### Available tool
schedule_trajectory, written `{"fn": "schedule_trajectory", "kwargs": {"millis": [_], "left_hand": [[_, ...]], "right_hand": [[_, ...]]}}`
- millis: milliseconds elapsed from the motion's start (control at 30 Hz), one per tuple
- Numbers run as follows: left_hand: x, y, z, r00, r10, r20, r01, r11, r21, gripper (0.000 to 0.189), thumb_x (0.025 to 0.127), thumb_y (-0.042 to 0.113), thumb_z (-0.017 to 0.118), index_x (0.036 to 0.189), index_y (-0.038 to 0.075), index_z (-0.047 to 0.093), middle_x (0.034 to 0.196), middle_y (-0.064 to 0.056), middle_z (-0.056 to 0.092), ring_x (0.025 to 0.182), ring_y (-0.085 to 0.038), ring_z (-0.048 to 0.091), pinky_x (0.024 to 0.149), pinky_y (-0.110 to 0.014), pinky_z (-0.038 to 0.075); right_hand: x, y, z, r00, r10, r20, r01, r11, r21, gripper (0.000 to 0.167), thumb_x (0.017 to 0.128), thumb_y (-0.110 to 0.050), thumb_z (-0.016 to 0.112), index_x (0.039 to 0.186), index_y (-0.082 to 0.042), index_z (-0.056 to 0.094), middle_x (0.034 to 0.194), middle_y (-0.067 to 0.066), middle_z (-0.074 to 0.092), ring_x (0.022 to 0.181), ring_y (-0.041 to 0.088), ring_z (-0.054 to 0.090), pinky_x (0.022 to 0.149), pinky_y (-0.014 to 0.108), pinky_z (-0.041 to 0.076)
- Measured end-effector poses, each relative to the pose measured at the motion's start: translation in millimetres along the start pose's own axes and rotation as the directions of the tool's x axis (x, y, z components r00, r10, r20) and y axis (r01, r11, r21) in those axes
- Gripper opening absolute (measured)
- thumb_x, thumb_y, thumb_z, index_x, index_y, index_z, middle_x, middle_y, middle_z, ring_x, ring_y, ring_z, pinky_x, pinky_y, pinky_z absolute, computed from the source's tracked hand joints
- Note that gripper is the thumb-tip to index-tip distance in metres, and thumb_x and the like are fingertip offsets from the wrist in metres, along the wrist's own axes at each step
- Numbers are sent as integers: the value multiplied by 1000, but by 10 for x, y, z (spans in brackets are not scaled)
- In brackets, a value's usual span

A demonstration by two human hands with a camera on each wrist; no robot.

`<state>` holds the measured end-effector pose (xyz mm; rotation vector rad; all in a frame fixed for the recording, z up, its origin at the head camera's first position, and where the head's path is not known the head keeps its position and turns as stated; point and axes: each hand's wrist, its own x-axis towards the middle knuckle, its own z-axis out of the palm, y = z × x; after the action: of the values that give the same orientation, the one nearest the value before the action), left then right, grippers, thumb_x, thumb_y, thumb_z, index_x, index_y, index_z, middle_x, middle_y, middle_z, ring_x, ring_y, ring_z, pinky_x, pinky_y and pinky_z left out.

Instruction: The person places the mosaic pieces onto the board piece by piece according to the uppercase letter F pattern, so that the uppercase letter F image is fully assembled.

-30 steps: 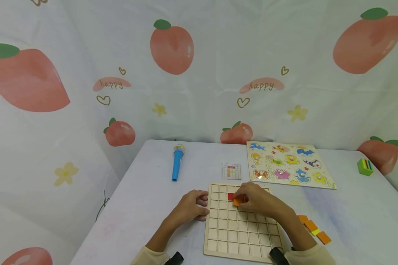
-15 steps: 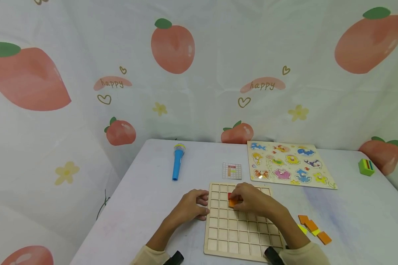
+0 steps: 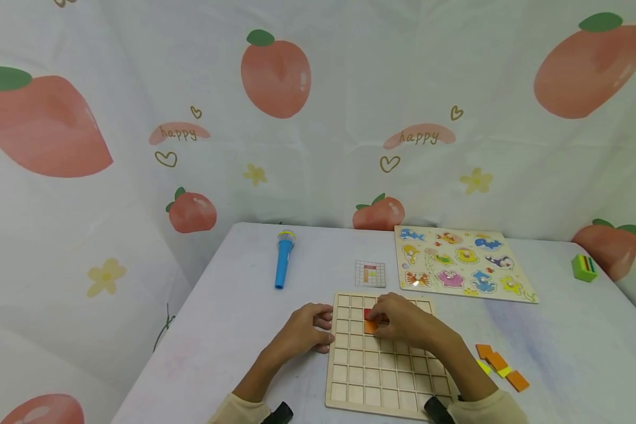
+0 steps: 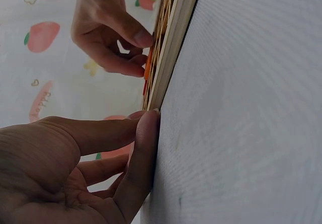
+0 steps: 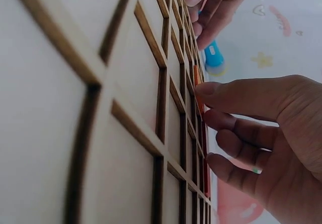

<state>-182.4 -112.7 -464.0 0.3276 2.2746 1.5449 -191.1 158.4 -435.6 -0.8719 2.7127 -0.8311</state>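
Observation:
A wooden grid board (image 3: 365, 376) lies flat on the table. My left hand (image 3: 302, 333) rests against its left edge, and in the left wrist view the thumb and a finger touch the board's side. Over the upper part of the grid, my right hand (image 3: 407, 320) pinches an orange square tile (image 3: 370, 327) by its right side. This tile sits at a grid cell just below a red tile (image 3: 367, 313). From the right wrist view, the thumb is on the orange tile (image 5: 198, 85) and other fingertips hover over or touch red pieces beside it; the fingers partly hide these.
Several loose orange tiles (image 3: 517, 380) and yellow ones (image 3: 484, 367) lie right of the board. Behind it are a small printed pattern card (image 3: 370, 274) and an animal peg puzzle (image 3: 466, 265). A blue toy microphone (image 3: 283, 262) lies left; a green block (image 3: 583, 268) stands far right.
My right hand has moved slightly left with the orange tile, which now lies lined up with a cell below the red tile. The left hand has stayed at the board's edge.

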Motion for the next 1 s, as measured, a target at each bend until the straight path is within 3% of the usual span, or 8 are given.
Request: {"fn": "schedule_trajectory", "kwargs": {"millis": [267,667,833,1000], "left_hand": [[-14,18,-11,1000,9,3,-9,1000,-10,63,88,-7,80,146,-6,55,117,-13,64,102,-22,65,67,-32,67],[-10,9,-10,1000,17,6,-17,1000,-7,64,88,-6,80,147,-7,55,118,-13,64,104,-23,65,67,-32,67],[-5,-3,-10,1000,18,8,-18,1000,-5,63,88,-6,80,147,-7,55,118,-13,64,104,-22,65,68,-31,67],[1,-6,-9,1000,12,8,-12,1000,-1,63,89,-7,80,147,-7,55,116,-12,64,103,-22,65,67,-30,67]], "right_hand": [[-17,3,9,1000,-10,1,10,1000,13,16,90,-13,82,105,-9,81,99,-8,67,96,10,57,88,34,56],[-195,142,-124,999,-3,-41,5,999,50,17,93,-20,82,109,-14,82,102,-8,69,95,11,60,82,31,56],[-322,223,-184,998,34,-59,-30,997,70,17,93,-20,82,109,-13,81,101,-9,69,94,11,61,80,28,56],[-476,305,-225,990,134,-54,-129,989,78,20,92,-22,82,111,-15,80,102,-10,69,94,11,60,79,26,56]]}}
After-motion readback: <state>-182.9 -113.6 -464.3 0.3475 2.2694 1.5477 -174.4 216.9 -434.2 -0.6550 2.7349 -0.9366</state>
